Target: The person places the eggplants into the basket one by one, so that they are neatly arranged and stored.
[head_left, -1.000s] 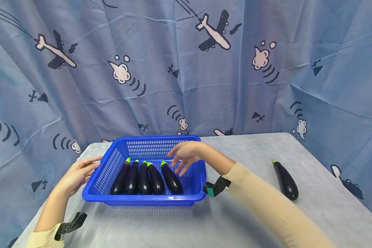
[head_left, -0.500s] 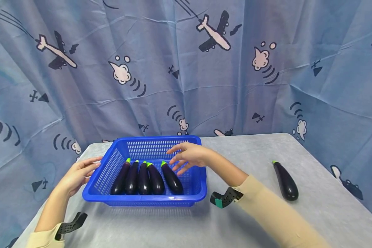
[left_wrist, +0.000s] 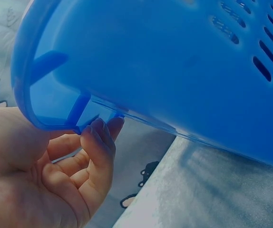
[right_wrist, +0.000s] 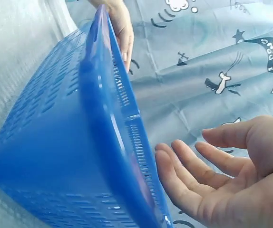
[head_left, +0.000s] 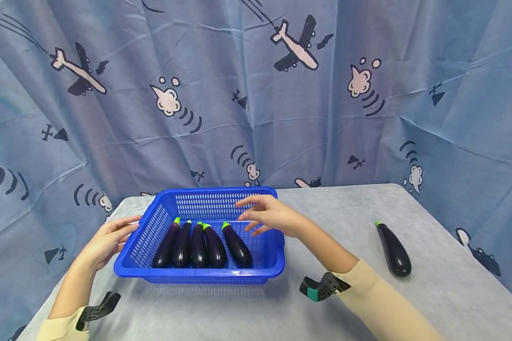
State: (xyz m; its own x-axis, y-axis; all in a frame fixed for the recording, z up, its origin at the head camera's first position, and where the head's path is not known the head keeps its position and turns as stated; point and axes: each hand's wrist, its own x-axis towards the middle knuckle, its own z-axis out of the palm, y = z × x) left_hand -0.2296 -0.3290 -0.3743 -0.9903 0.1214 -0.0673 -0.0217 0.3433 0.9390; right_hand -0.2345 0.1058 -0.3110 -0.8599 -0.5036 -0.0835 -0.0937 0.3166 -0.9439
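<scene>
A blue plastic basket (head_left: 196, 273) with slotted walls sits on the table. Inside lie several dark purple eggplants (head_left: 180, 246) with green stem ends, most side by side at the left; another eggplant (head_left: 237, 246) lies a little apart, right of them. My left hand (head_left: 102, 244) holds the basket's left rim; the left wrist view shows its fingers (left_wrist: 98, 142) curled at the underside of that rim. Above the basket's right side hovers my right hand (head_left: 275, 215), fingers loosely bent and holding nothing. In the right wrist view, its fingertips (right_wrist: 164, 159) are near the rim.
A single eggplant (head_left: 393, 251) lies on the grey-white table (head_left: 337, 208) to the right, well away from the basket. Behind the table hangs a blue curtain (head_left: 213, 94) printed with airplanes. Each wrist wears a black strap-like mount (head_left: 324, 285).
My right hand has drawn back rightward from above the separate eggplant in the basket. My left hand, the basket and all the eggplants keep their places.
</scene>
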